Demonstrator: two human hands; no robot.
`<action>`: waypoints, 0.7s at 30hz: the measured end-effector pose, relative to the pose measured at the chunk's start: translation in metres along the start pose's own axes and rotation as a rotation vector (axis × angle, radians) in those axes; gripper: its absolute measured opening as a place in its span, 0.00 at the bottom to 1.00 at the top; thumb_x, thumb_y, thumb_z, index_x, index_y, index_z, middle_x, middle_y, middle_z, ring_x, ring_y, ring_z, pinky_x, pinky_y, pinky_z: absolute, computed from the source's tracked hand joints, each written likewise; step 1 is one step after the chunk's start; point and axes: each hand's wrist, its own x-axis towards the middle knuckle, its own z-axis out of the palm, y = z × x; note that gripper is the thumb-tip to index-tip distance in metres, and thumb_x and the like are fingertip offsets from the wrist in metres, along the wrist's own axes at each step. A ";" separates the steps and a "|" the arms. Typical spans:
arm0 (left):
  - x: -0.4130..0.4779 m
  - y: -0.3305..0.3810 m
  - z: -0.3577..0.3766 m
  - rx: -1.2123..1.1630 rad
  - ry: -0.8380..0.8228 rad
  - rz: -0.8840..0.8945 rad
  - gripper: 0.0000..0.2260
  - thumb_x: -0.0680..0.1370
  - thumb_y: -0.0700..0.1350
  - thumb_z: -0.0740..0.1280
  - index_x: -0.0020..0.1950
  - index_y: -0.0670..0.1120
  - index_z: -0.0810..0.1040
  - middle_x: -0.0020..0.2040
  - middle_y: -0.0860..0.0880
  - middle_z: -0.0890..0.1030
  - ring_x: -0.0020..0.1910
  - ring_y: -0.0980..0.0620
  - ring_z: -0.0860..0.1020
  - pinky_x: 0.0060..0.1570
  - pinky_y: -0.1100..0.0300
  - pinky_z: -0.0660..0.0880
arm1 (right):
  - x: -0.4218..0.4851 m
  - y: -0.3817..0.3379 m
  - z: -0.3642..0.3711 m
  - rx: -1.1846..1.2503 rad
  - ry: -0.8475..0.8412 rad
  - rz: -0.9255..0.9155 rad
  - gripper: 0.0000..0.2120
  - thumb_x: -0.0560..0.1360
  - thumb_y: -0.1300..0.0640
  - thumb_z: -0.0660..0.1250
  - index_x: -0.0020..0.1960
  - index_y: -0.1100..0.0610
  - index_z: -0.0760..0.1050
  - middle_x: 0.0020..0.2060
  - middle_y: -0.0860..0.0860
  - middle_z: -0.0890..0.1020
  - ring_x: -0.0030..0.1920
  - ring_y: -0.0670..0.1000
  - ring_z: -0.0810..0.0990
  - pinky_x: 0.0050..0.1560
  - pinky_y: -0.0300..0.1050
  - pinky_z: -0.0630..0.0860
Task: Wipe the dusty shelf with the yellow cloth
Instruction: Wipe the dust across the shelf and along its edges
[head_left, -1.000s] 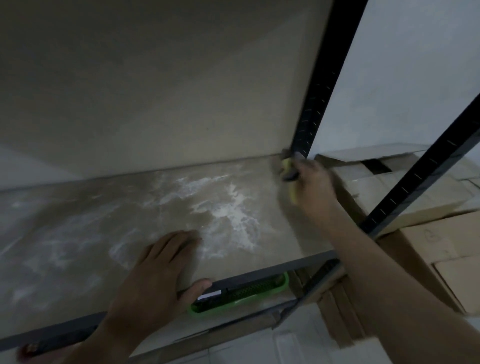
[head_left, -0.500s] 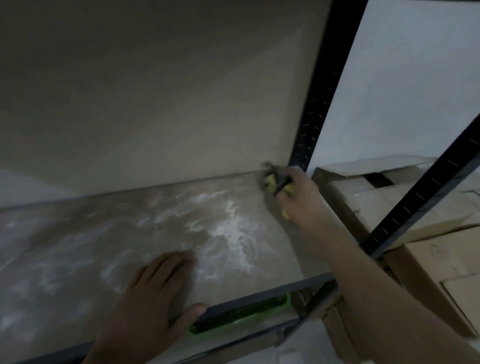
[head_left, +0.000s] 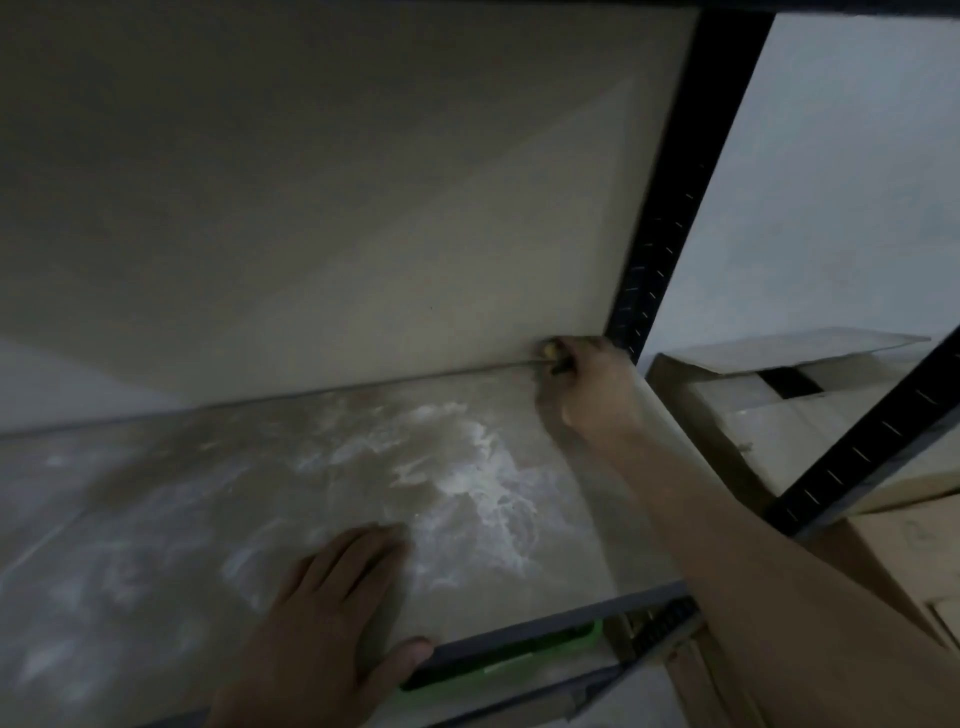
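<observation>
The shelf board (head_left: 218, 499) is pale brown with smeared white dust across its middle and left. My right hand (head_left: 597, 389) reaches to the back right corner, by the black upright, and grips the yellow cloth (head_left: 551, 354). Only a small yellow bit of the cloth shows past my fingers, against the back wall. My left hand (head_left: 332, 623) lies flat on the front part of the board, fingers straight, thumb at the front edge.
A black slotted upright (head_left: 670, 208) stands at the back right corner and another post (head_left: 878, 441) crosses at the right. Cardboard boxes (head_left: 779, 395) are stacked to the right of the rack. A green tray (head_left: 519, 660) shows under the front rail.
My right hand has pushed the cloth further back into the rear right corner, up to the wall. My left hand has stayed flat on the board.
</observation>
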 end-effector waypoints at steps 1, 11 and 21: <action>0.000 0.000 0.000 -0.006 0.004 -0.004 0.33 0.75 0.69 0.63 0.70 0.47 0.80 0.72 0.51 0.77 0.71 0.50 0.72 0.63 0.56 0.67 | 0.004 0.015 -0.002 -0.086 -0.024 0.102 0.18 0.73 0.57 0.63 0.62 0.55 0.76 0.58 0.58 0.79 0.58 0.62 0.76 0.63 0.48 0.71; -0.003 0.005 -0.008 -0.008 -0.096 -0.039 0.34 0.80 0.71 0.55 0.75 0.49 0.76 0.74 0.53 0.73 0.73 0.51 0.70 0.67 0.58 0.63 | -0.022 -0.066 0.042 0.140 -0.368 -0.232 0.19 0.76 0.60 0.62 0.66 0.55 0.75 0.62 0.57 0.77 0.63 0.59 0.74 0.65 0.49 0.69; -0.004 0.007 -0.011 -0.026 -0.166 -0.076 0.34 0.81 0.72 0.54 0.78 0.50 0.71 0.77 0.54 0.70 0.76 0.50 0.68 0.72 0.57 0.63 | -0.050 0.008 0.000 -0.123 -0.153 -0.120 0.21 0.73 0.56 0.60 0.65 0.54 0.75 0.57 0.57 0.80 0.53 0.60 0.77 0.57 0.50 0.74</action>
